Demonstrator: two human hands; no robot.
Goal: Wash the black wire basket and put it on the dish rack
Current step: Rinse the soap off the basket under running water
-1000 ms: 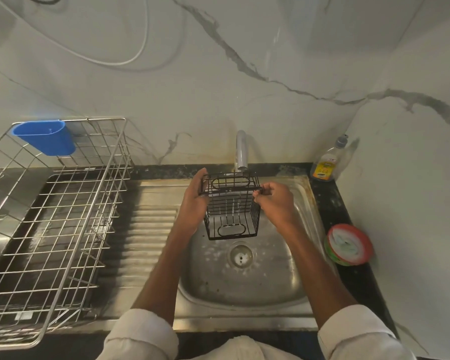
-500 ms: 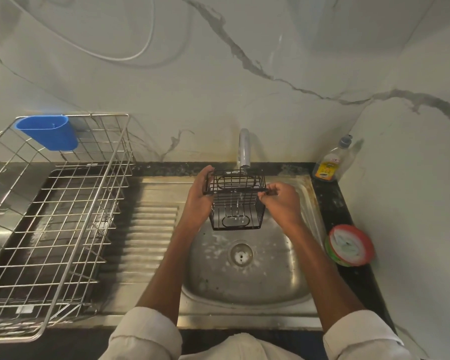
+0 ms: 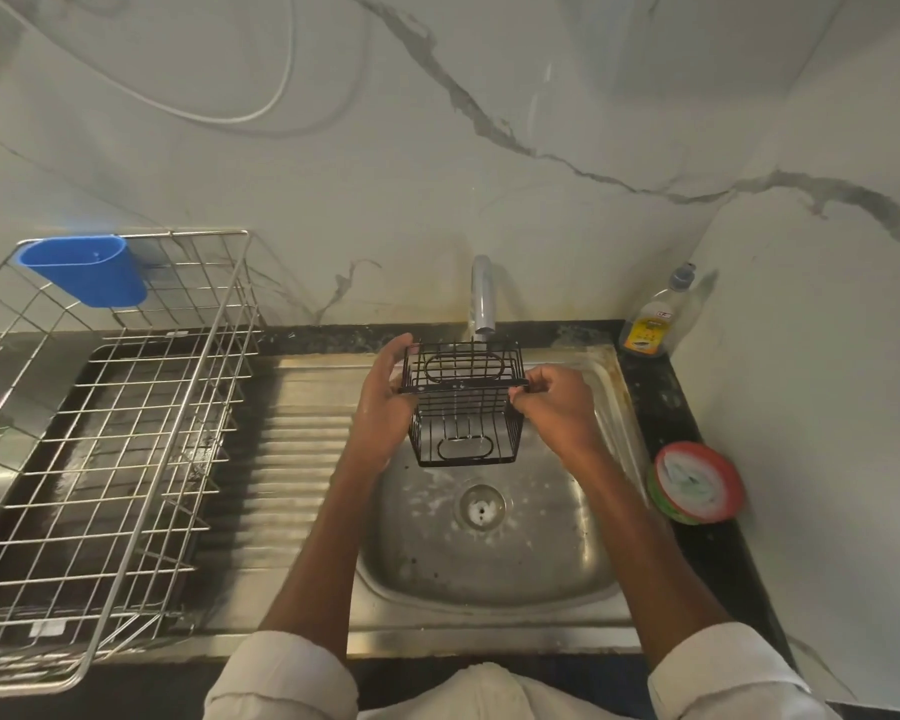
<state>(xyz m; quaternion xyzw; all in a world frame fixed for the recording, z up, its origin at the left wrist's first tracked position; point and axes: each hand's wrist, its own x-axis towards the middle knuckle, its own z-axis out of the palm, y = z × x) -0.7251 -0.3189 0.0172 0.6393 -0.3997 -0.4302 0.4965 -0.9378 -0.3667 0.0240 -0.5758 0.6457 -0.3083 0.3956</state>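
Two hands: both on the black wire basket (image 3: 463,402), held over the sink (image 3: 489,553), right under the tap (image 3: 481,298).
Left grip: left hand (image 3: 385,402) clasps the basket's side w/ fingers wrapped on its wires, thumb up by the top rim.
Right grip: right hand (image 3: 554,407) pinches the far end of the top rim bar, fingers curled on it.
Step in hand: rinsing, I'd judge; can't tell for sure if water's running, stream too faint to see.
How to do it well: keep basket beneath the tap spout, turn it so each wall & the bottom get wetted, don't let it knock the tap; shake drips off inside the sink before carrying.
Basket look: small, boxy, thin black wires, open top facing the wall beyond the tap, oval loop visible in the base & one in the back wall; looks rigid & light. Wet or not: can't say.
Dish rack (image 3: 110,433): well to the left of the sink, on the surface past the ribbed drainer; blue cup (image 3: 87,270) hangs on its back corner.
Progress: basket not yet on the rack.
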